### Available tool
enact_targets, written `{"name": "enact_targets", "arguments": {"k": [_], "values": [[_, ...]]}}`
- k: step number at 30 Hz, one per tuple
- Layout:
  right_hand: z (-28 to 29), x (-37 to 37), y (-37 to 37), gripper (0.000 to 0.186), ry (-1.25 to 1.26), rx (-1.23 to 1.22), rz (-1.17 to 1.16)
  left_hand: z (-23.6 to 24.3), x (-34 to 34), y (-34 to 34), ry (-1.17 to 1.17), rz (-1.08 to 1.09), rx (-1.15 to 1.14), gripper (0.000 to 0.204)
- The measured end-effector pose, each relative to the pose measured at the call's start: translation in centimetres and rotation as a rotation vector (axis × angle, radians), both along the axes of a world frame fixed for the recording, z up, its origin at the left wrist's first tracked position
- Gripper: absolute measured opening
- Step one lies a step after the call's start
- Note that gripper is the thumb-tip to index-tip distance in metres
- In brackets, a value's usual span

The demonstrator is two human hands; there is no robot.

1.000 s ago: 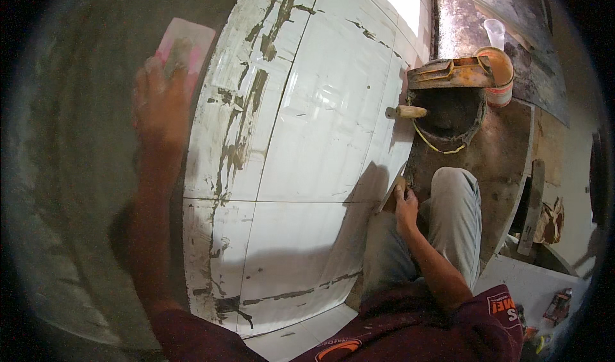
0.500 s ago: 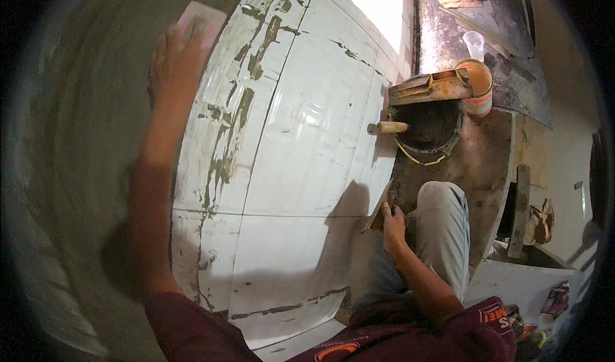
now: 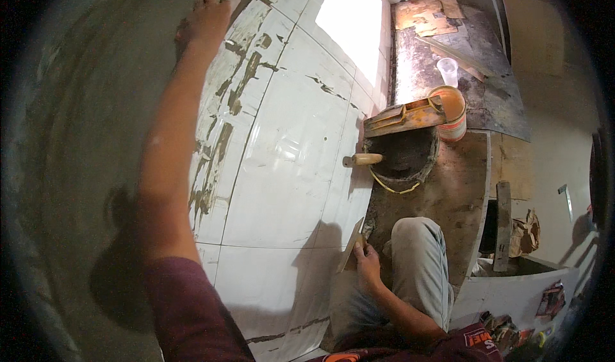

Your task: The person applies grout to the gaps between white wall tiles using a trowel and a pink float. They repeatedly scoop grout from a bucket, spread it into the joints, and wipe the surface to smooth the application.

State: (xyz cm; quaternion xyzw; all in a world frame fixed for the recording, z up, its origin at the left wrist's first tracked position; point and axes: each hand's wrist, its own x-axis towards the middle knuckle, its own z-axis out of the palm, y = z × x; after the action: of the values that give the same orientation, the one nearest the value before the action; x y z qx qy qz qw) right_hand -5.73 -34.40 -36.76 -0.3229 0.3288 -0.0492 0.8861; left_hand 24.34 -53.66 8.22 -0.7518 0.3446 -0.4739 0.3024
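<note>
Far left, a pale pad [image 3: 235, 3] is held against grey plaster [image 3: 96, 93] by the left hand [image 3: 206, 21]; nearer, a thin board [image 3: 349, 249] is gripped by the right hand [image 3: 368, 267].

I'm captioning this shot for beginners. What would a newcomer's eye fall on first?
Probably the glaring white patch near the top, bordering glossy, grey-streaked white tiles mid-picture. Then the left hand at upper left, holding a pale pad, and the dark bucket right of the tiles, an orange tool across its rim.
</note>
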Motion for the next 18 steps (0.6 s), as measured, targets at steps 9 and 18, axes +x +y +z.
{"name": "enact_targets", "arguments": {"k": [9, 18], "values": [[-4.2, 1.8, 1.3, 0.041, 0.017, -0.002, -0.092, 2.3, 1.0, 8.4, -0.205, -0.246, 0.194, 0.034], [0.9, -1.3, 0.9, 0.047, 0.017, 0.024, -0.030, 6.9, 6.8, 3.5, -0.099, -0.237, 0.158, 0.038]]}}
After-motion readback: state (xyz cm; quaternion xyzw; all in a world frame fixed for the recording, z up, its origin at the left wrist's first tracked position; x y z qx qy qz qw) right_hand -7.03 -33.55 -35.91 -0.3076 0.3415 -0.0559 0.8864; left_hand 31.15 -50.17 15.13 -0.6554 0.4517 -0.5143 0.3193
